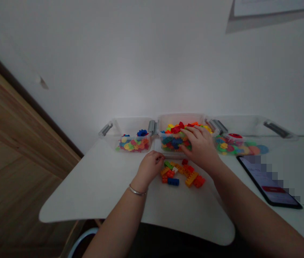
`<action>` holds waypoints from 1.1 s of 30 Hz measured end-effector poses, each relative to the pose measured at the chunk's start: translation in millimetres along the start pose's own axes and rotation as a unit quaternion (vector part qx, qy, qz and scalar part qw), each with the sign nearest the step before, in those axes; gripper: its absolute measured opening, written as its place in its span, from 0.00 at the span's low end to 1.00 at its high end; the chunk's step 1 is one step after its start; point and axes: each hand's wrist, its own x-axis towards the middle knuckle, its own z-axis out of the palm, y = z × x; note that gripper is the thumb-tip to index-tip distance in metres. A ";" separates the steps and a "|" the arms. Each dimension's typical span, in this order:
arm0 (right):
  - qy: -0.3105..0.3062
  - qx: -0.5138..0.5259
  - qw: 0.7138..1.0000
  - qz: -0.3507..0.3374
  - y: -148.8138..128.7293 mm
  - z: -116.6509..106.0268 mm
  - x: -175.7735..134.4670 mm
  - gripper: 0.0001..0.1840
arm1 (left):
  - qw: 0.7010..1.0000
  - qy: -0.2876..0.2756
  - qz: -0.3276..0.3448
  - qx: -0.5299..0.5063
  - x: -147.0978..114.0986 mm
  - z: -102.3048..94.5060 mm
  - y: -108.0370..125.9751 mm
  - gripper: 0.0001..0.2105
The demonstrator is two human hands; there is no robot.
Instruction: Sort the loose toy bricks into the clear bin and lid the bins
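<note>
In the middle clear plastic box (181, 117) lies a heap of toy building bricks, red ones (177, 128) on top. My right hand (201, 147) reaches over its front, fingers stretched across the rim by the red bricks and the thumb apart, in front of the box wall. Just left of a loose pile of bricks on the table, my left hand (149, 165) is closed with curled fingers; what they hold, if anything, is hidden. The pile has a blue brick (173, 182), a green brick (168, 165) and orange bricks (191, 179).
A left clear box (130, 123) holds colourful small pieces, and so does a right clear box (245, 123). A phone (270, 182) lies on the white table (95, 186) at the right. Behind stands a wall (130, 71); wooden panelling (14, 136) is at the left.
</note>
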 end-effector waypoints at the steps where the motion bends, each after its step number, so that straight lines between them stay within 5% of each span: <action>1: 0.015 0.010 1.000 -0.006 1.6 -3.1 0.8 0.27 | 1.000 -0.001 0.000 0.001 0.0 -0.2 0.3 0.10; 4: 0.030 0.035 0.999 -0.013 4.1 -17.7 2.8 0.20 | 1.000 -0.001 -0.001 0.008 -0.1 -0.5 1.3 0.09; 10: -0.104 0.089 0.991 -0.002 -2.6 -37.6 1.8 0.13 | 1.000 -0.001 0.001 0.013 -0.8 -0.5 1.0 0.09; 15: -0.018 0.060 0.992 -0.112 -11.8 -26.6 1.3 0.23 | 1.000 0.002 0.007 0.004 -1.4 -0.3 0.9 0.09; 21: -0.062 -0.003 0.988 -0.141 -11.2 3.9 0.0 0.36 | 1.000 -0.004 0.004 0.004 -1.0 -0.2 2.4 0.09; 26: -0.063 -0.010 0.993 -0.104 -3.5 13.9 -0.3 0.33 | 1.000 -0.008 0.001 0.003 -1.0 0.2 2.5 0.09; 33: -0.015 0.060 0.991 -0.119 -6.5 -7.6 0.9 0.27 | 1.000 -0.011 0.000 0.007 -1.8 2.7 0.3 0.10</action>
